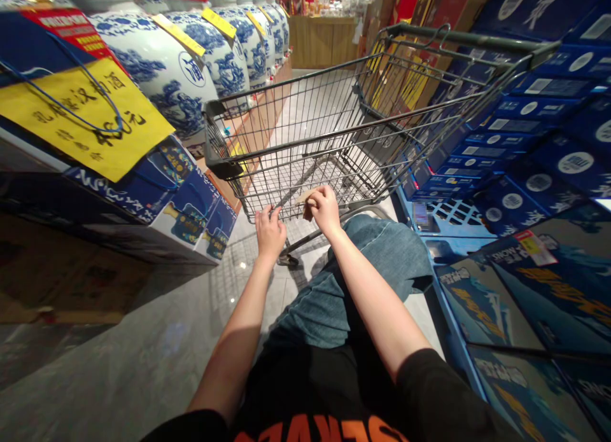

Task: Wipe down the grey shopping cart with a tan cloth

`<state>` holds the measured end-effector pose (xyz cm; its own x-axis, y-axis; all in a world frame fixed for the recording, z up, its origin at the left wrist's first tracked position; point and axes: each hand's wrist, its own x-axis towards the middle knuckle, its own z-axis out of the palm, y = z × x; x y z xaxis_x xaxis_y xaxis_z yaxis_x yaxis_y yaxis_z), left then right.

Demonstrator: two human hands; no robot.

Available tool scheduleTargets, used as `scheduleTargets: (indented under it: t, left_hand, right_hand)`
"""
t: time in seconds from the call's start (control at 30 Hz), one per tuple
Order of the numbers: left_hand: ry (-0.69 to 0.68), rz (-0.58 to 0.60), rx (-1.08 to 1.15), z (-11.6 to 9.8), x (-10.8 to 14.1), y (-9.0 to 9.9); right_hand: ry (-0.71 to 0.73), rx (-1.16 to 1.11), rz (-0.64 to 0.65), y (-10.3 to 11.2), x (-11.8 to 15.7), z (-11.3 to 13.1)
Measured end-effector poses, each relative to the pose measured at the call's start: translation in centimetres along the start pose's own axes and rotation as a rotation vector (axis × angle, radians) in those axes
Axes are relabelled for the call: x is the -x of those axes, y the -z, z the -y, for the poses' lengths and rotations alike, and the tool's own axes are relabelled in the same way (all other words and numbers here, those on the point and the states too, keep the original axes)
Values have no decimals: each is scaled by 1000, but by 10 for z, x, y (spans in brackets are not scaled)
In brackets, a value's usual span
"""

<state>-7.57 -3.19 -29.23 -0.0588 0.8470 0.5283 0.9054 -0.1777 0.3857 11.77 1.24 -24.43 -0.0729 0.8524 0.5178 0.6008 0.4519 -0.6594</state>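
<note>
A wire shopping cart (305,140) stands sideways in front of my knees. My left hand (270,233) rests on the lower edge of its near side, fingers extended and slightly apart against the wires. To the right of it, my right hand (325,212) is closed on a crumpled tan cloth (308,203), held against the lower wires of the same side. Most of the cloth is covered by the fingers, so I cannot tell whether it is fabric or paper. The cart's basket shows only bare wire mesh.
At left are stacked gift boxes (191,219) with a yellow price sign (90,117), and large blue-and-white jars (162,73) behind them. Blue cartons (515,149) are piled at right, near a blue plastic pallet (453,216). A wooden counter (322,41) stands at the aisle's far end.
</note>
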Motion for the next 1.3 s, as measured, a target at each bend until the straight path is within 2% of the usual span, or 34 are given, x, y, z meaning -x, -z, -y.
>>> scheduleTargets:
  t: [0.07,0.13,0.2,0.3,0.37,0.53,0.6,0.67,0.8,0.87,0.97,1.03,1.1,1.2,1.23,1.3]
  left_hand:
    - [-7,11,2,0,1,1]
    - [-12,23,5,0,1,1]
    - [-8,28,9,0,1,1]
    - [7,27,13,-1,0,1]
    - [12,23,12,-1,-1,1]
    - [1,34,3,-1,1,2]
    - [-4,38,1,-2,2,3]
    - [-7,39,-4,-2,2,2]
    - [6,22,-14,-2,1,1]
    - [7,12,-18,-2,1,1]
    - [0,12,-15,-1,2,1]
    - [-9,22,-6,-1,2,1]
    - [-12,28,1,0,2,1]
    - [-3,20,7,0,1,0]
    - [0,15,10,0,1,0]
    - [2,8,14,0,1,0]
  right_hand:
    - [7,-40,-137,5,-4,0]
    - [-22,-34,-169,7,-6,-3]
    - [-83,9,-91,6,-6,-6]
    - [-155,61,102,0,-2,-7]
    - [-153,47,107,-2,0,-6]
    - [-41,-49,-231,11,-7,-4]
    - [-28,-44,-298,14,-10,-9]
    - [-81,-12,-260,10,-10,-15]
    - [-221,4,-26,-4,-4,-22]
    - [-194,-22,-45,-5,-3,-19]
    - [-79,-64,-223,1,-6,-13]
    - [-50,-70,-273,4,-8,-11]
    - [-91,-46,-202,3,-7,-10]
    - [-199,6,-5,-4,-4,-9]
    - [-209,11,19,-5,-3,-9]
    - [-167,-7,-46,-4,-4,-8]
